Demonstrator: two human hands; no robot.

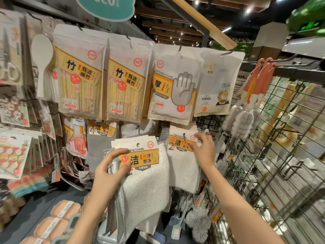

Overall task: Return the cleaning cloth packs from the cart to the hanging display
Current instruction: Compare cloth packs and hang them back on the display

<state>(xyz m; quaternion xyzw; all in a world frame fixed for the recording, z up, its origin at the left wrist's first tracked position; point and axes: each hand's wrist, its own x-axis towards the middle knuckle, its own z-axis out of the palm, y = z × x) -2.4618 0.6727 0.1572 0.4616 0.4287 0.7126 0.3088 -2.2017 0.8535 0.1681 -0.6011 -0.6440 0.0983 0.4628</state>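
The left hand (112,166) pinches a stack of cleaning cloth packs (140,166) by the left edge of the card header, thumb in front and fingers behind, so the hang hole at the top stays free and faces the display. The right hand (204,147) pinches the header of the hung cloth packs (182,155) already on the hook (184,135), probably steadying or pushing them back to make room at the hook's tip; the exact finger contact is hard to read. The held stack sits just left of the hung ones, below the disposable glove pack (174,90) and beside the bamboo chopstick packs (126,88). That upper row overhangs the cloth hook, so the way in is tight. A wire grid panel (281,155) with bottle brushes (244,120) stands close on the right, limiting elbow room. The cart is not in view.
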